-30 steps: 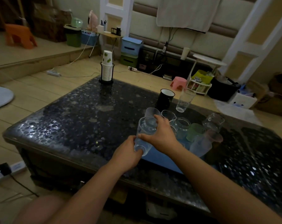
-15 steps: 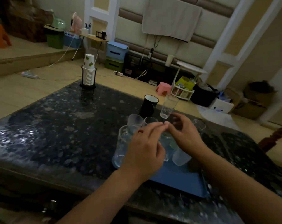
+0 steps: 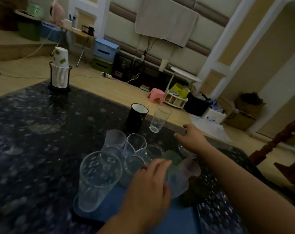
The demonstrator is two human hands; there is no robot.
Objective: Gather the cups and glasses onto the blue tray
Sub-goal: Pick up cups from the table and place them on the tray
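I had my right hand [image 3: 192, 138] open and empty, reaching toward the clear glass [image 3: 159, 119] at twelve o'clock, off the blue tray [image 3: 177, 215]. My left hand [image 3: 150, 184] hovered open above the gathered glasses, gripping nothing. Next, I judged, came closing round that glass, then the black mug [image 3: 137, 115] beside it.

Dark speckled desk [image 3: 42, 132] carries: blue tray [image 3: 182, 215] near front edge, black mug [image 3: 137, 116] beside clear glass [image 3: 159, 119], paper-cup stack in holder [image 3: 59, 73] at far corner.

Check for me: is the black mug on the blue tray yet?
No. The black mug stands on the dark table beyond the blue tray, next to a clear glass.
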